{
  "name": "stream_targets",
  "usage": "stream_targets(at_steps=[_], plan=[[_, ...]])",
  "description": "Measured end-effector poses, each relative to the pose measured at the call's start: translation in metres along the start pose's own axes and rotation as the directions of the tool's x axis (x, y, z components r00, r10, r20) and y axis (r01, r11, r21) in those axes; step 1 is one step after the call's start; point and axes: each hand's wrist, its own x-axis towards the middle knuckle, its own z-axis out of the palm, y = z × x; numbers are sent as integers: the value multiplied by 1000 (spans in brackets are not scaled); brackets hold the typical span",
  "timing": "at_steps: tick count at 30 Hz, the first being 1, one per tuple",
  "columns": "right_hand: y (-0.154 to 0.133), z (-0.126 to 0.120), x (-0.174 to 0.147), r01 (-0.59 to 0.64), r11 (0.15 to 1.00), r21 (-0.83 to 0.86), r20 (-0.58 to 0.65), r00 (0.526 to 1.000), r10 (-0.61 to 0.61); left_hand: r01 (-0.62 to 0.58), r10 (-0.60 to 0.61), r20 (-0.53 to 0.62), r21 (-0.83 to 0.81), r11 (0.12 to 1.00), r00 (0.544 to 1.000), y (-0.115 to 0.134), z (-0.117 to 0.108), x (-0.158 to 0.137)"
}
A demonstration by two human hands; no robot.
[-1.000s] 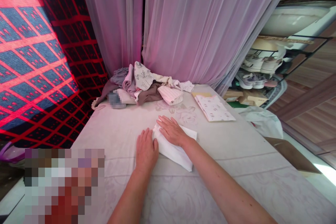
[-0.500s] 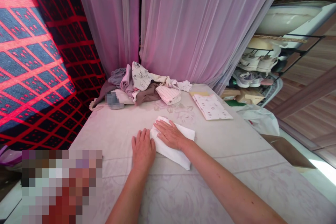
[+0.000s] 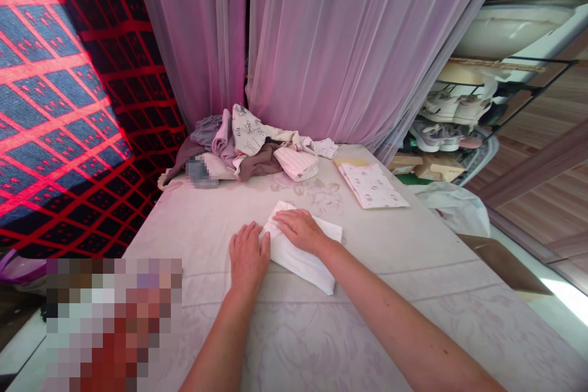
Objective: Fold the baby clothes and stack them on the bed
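Note:
A folded white cloth [image 3: 303,263] lies at an angle on the covered surface in front of me. On its upper part rests my right hand [image 3: 301,229], fingers stretched to the left and closer together, pressing on the fabric. My left hand [image 3: 248,257] is palm down on the surface at the cloth's left edge, its fingers extended and the thumb beside the cloth. Part of the cloth is hidden under my right hand and wrist.
Rumpled clothes [image 3: 257,159] are heaped at the back left by a lilac curtain [image 3: 331,43]. A folded printed cloth [image 3: 372,187] lies at the back right. Shoes [image 3: 454,107] stand on a rack at right, above an open cardboard box [image 3: 500,263].
My right hand's fingers have drawn closer together and bent on the cloth. The left hand has barely shifted; the cloth lies almost as before. The view has tilted slightly.

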Motion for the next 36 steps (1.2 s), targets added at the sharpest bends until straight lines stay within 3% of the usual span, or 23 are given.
stream_targets(at_steps=[9,16,27,36], plan=[[-20,-7,42,-195,962,-190,49,977,208,22,-25,-29,-87,996,999,-7,-8,10],[-9,-8,44,-176,977,-122,113,975,190,42,-45,-30,-101,994,999,-3,-9,7],[-16,0,34,-223,972,-77,54,972,228,76,-81,-40,-112,991,996,0,-11,7],[-13,-3,37,-226,974,28,95,970,222,69,-73,-22,-117,991,997,1,-13,7]])
